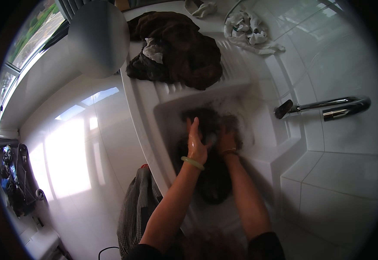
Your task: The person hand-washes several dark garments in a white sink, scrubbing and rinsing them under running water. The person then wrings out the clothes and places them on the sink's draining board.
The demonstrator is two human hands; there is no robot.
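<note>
A dark wet garment (213,180) lies in soapy water inside a white sink basin (171,112). My left hand (196,141), wet and wearing a pale green bangle, presses flat on the garment with its fingers stretched forward. My right hand (226,141), with a band at the wrist, is bunched around a fold of the same cloth just beside the left hand. Foam (230,106) floats at the far end of the basin.
A pile of dark brown clothes (176,47) sits on the ribbed drainboard behind the basin. White rags (247,28) lie at the back right. A chrome tap (327,106) juts from the tiled wall at right. White floor tiles (76,151) stretch to the left, with a window (29,34) above.
</note>
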